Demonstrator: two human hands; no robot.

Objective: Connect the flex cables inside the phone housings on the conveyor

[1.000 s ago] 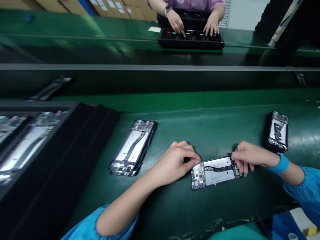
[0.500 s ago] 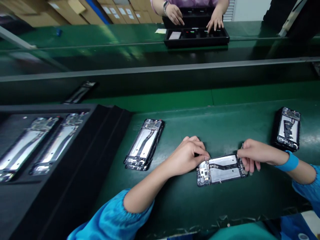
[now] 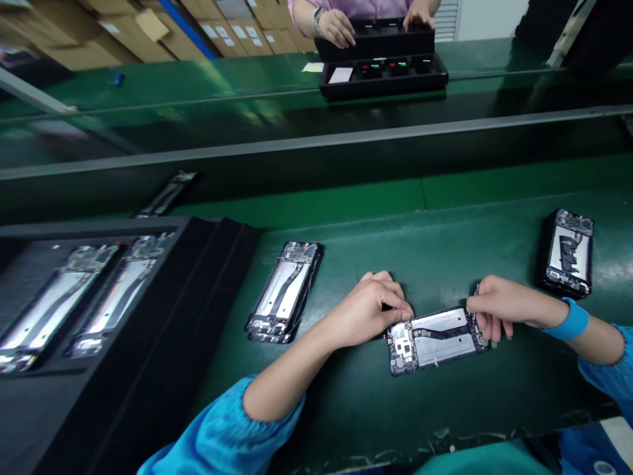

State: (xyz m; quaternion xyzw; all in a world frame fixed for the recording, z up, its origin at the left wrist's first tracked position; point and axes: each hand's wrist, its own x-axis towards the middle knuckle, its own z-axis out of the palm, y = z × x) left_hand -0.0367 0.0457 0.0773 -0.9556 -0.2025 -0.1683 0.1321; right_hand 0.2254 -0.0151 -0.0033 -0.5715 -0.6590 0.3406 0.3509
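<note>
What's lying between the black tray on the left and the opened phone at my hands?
The head view shows a stack of opened phones, then your left hand.

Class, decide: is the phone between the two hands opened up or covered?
Opened up: the phone has its circuit board and dark ribbon cable exposed, with no cover over them.

Single head-worn view, facing forward and down, both hands (image 3: pixel 370 309) (image 3: pixel 489 309) near, green bench (image 3: pixel 356 409) just below
</note>
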